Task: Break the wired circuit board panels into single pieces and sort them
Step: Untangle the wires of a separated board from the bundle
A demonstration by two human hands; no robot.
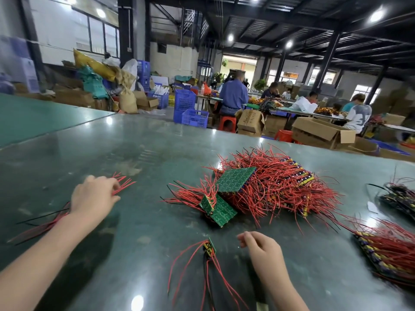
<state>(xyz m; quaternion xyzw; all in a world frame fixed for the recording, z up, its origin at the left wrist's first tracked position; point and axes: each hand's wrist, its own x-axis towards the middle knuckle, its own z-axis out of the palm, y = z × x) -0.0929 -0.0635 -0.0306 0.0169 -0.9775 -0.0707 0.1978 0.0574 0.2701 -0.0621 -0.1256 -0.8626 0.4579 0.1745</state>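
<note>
A big heap of green circuit board panels with red wires [269, 187] lies on the table at centre right, one green panel [235, 179] on top and a smaller panel piece [219, 209] at its near edge. A small broken-off strip with red and black wires [209, 248] lies near me. My right hand [261, 248] hovers just right of that strip, fingers loosely curled, holding nothing. My left hand [94, 196] rests on a loose bundle of red-wired single pieces [122, 184] at the left, its fingertips on the wires; what lies under the palm is hidden.
More wired panels lie at the right edge [386, 250] and far right [399, 198]. The dark green table [139, 153] reaches back to its far edge. Beyond it are blue crates [193, 117], cardboard boxes [321, 131] and several seated workers.
</note>
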